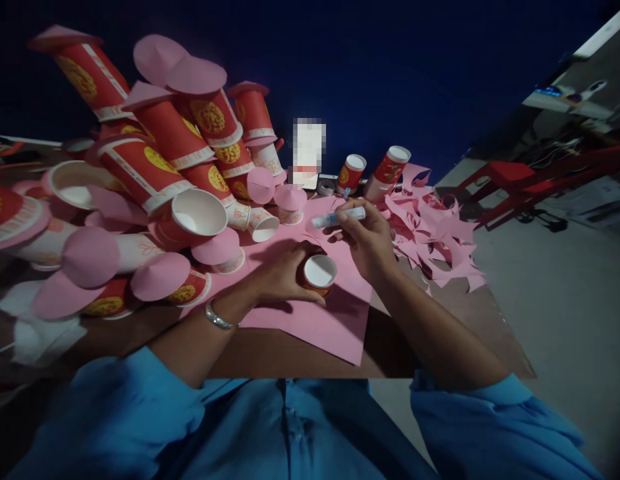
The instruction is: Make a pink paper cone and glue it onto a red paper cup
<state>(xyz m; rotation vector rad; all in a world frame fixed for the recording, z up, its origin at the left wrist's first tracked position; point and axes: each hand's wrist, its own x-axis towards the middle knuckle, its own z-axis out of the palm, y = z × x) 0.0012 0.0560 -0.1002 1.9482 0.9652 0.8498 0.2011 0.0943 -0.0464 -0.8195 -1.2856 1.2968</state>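
My left hand (290,277) is wrapped round the side of a red paper cup (321,272), which stands on pink paper (335,327) with its white round end facing up. Above and to the right of that cup, my right hand (367,233) grips a white and light-blue glue stick (340,217), its pale tip pointing left. A small blue piece (347,193), perhaps the cap, shows by the right fingers. The glue stick is apart from the cup.
Stacked red and white paper cups (160,157) with pink paper cones (160,277) crowd the left. At the back stand two red cups (389,173), a tape roll (327,187) and a blurred-out phone-like object (307,150). Pink paper scraps (435,230) lie right, near the table edge.
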